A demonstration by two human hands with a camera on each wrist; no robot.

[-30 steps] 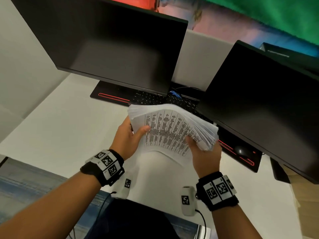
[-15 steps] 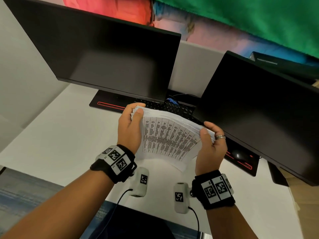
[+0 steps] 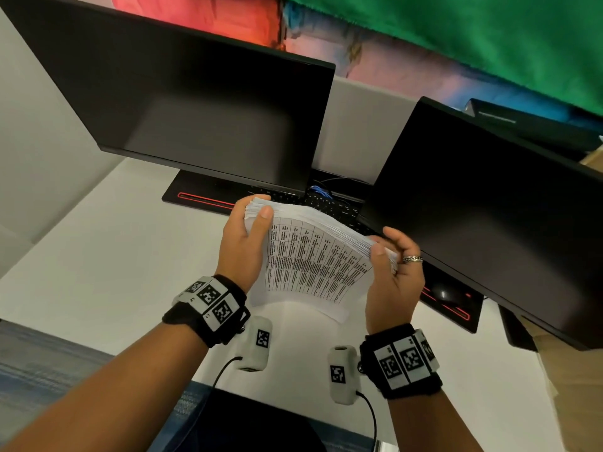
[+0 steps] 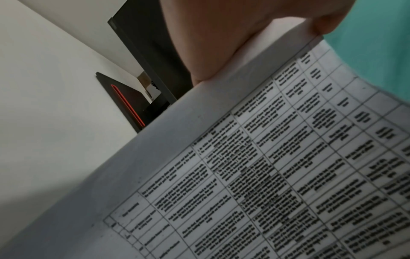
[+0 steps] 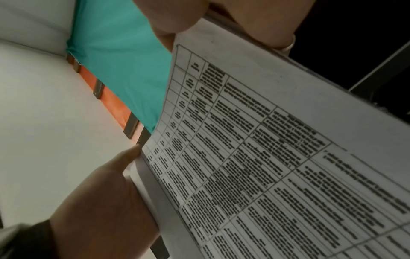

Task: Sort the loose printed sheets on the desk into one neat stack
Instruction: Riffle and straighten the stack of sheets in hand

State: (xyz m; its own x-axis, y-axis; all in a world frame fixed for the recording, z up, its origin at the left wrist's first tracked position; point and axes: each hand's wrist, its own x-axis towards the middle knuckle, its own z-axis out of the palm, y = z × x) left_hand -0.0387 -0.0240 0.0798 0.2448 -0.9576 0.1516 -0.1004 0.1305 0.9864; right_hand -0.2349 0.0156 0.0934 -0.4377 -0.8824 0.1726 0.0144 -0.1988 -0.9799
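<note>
Stack of sheets (image 3: pixel 310 256): a thick bundle of printed sheets is held in the air above the white table (image 3: pixel 98 256), in front of the person and between the two hands. The top sheet carries a printed grid of small black text, too blurred to be read. The bundle is bowed, and its upper edge is fanned so that many sheet edges are seen.

Left hand (image 3: pixel 243 247): the left end of the bundle is gripped, the thumb (image 3: pixel 261 220) laid over the top sheet near the upper left corner and the fingers curled behind the sheets. In the left wrist view the thumb (image 4: pixel 213 57) is seen pressed on the sheet margin.

Right hand (image 3: pixel 393 278): the right end of the bundle is gripped, the thumb (image 3: pixel 380 259) on the printed face and the fingers curled round the edge. A ring (image 3: pixel 412 259) is worn on one finger.

Wristbands: a black band with square coded markers is worn on each wrist, with a small white cabled unit beside it.

Behind the sheets: two dark monitors, one at the left (image 3: pixel 195 109) and one at the right (image 3: pixel 489 207), are seen above a black keyboard (image 3: pixel 329 203). A black mat with red edging (image 3: pixel 202 197) lies on the table under them.

Mouse (image 3: pixel 443 293): it rests on the mat, right of the right hand and apart from it.
</note>
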